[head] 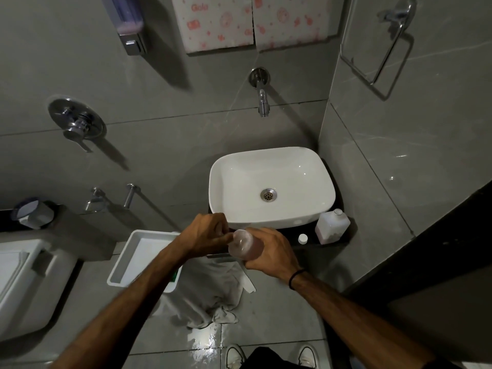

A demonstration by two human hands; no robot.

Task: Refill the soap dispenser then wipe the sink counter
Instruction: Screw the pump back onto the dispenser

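Note:
My right hand (pixel 271 251) grips a clear bottle of pink soap (pixel 243 246), held on its side in front of the white sink (pixel 271 217). At the bottle's end my left hand (pixel 210 233) pinches with curled fingers; what it pinches is hidden. On the upper left wall hangs the soap dispenser (pixel 130 25), pink liquid showing inside. A white square bottle (pixel 331 226) stands open on the dark counter (pixel 311 245), and a small white cap (pixel 303 238) lies beside it. A grey cloth (pixel 210 291) hangs below the counter's front edge.
A chrome tap (pixel 262 101) sticks out of the wall above the sink. A white bin (pixel 141 258) stands left of the counter, and a toilet (pixel 26 283) at far left. A towel ring (pixel 386 49) hangs on the right wall. The floor (pixel 207 339) looks wet near my shoes.

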